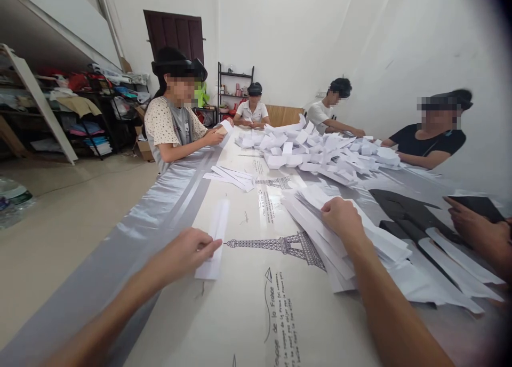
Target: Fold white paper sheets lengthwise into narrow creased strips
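My left hand (196, 247) grips a folded white paper strip (218, 220) between thumb and fingers, low over the left part of the printed table cover. The strip points away from me. Over a fanned pile of long white paper strips (316, 239), my right hand (343, 217) is closed, its fingertips pinched at the top paper. Exactly how many sheets it pinches is hidden by the fingers. Between my hands lies the cover's Eiffel Tower print (276, 244).
Several folded strips (232, 177) lie farther up the table, beside a big heap of folded white papers (320, 148). Dark sheets (404, 212) lie at the right, near another person's hand (476, 228) with a dark flat object. Several people sit around the table.
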Action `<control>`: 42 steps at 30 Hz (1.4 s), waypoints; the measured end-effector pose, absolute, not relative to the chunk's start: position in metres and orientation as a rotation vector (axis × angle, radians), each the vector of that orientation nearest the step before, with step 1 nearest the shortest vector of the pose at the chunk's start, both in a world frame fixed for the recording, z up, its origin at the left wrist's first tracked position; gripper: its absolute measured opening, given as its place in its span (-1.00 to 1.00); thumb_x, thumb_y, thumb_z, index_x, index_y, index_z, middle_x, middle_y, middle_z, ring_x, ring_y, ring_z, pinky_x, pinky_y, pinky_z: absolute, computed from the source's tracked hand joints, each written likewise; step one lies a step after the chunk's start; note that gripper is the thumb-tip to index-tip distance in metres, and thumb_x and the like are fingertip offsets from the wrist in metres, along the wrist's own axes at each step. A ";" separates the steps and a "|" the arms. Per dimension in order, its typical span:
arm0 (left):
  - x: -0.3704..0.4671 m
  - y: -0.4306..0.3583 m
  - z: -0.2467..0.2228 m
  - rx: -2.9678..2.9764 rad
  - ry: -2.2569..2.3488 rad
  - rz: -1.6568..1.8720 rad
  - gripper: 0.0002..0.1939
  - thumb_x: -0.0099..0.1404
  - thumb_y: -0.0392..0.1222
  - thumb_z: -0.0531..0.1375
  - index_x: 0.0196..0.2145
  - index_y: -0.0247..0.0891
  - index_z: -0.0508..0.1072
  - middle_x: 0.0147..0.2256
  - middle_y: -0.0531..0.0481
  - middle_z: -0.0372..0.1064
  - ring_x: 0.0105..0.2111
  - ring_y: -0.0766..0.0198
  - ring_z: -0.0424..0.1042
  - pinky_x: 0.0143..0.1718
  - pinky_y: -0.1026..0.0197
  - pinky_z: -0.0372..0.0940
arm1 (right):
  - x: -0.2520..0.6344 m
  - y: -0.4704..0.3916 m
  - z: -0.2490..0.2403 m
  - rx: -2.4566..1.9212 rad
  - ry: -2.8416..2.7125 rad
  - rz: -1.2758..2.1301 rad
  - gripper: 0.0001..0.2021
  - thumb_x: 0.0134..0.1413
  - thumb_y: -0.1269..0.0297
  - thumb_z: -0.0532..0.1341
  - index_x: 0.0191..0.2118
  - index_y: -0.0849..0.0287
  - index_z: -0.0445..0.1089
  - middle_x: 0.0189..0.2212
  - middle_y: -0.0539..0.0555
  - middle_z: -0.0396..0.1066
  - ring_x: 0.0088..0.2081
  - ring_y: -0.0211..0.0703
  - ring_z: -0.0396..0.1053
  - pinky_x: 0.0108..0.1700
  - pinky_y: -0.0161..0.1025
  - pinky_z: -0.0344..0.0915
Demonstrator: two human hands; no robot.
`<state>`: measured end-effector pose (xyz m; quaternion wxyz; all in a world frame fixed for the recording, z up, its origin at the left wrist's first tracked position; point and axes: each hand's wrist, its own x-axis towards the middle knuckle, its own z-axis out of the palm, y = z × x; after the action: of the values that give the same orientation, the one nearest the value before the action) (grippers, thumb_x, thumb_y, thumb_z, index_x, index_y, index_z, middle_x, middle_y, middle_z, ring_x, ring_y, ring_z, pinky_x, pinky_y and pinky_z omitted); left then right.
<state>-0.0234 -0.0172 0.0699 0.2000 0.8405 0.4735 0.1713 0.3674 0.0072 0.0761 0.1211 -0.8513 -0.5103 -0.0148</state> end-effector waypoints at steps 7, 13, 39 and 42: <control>-0.016 0.000 0.028 2.747 1.137 0.501 -0.49 0.53 0.08 -0.09 0.27 -0.20 0.27 0.34 -0.13 0.11 0.29 0.05 0.17 0.24 0.08 0.12 | 0.365 0.006 0.078 -2.514 -1.448 -0.010 -0.77 0.01 0.49 0.19 -0.24 0.18 0.56 -0.25 0.27 0.49 -0.20 0.14 0.47 -0.28 -0.16 0.26; -0.015 0.003 0.015 2.783 1.259 0.413 -0.43 0.55 0.08 -0.15 0.33 -0.29 0.17 0.35 -0.23 0.10 0.35 0.04 0.08 0.32 -0.04 -0.03 | 0.368 0.008 0.073 -2.461 -1.506 0.050 -0.88 -0.05 0.45 0.25 -0.38 0.16 0.54 -0.33 0.22 0.50 -0.28 0.06 0.45 -0.31 -0.19 0.23; -0.018 0.001 0.070 2.342 1.498 0.639 -0.51 0.47 0.21 -0.09 -0.19 -0.16 0.47 -0.16 -0.07 0.49 -0.16 0.07 0.47 -0.19 0.12 0.31 | 0.288 -0.030 0.116 -1.051 -1.326 0.641 -0.76 0.29 -0.03 0.16 -0.16 0.01 0.25 -0.59 -0.12 0.24 -0.62 -0.26 0.18 -0.60 -0.33 0.10; -0.003 -0.005 0.075 2.015 1.022 0.782 -0.46 0.45 0.28 -0.08 0.04 -0.10 0.45 0.09 -0.09 0.41 0.07 0.01 0.40 -0.02 0.07 0.35 | 0.265 -0.030 0.100 -1.079 -1.287 0.767 -0.72 0.28 -0.09 0.14 -0.19 0.02 0.22 -0.61 -0.12 0.20 -0.63 -0.27 0.13 -0.62 -0.32 0.08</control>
<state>-0.0035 -0.0053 0.0748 0.3667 0.7841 0.3977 0.3042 0.2648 -0.0297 0.1001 0.6033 -0.4660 -0.5558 0.3315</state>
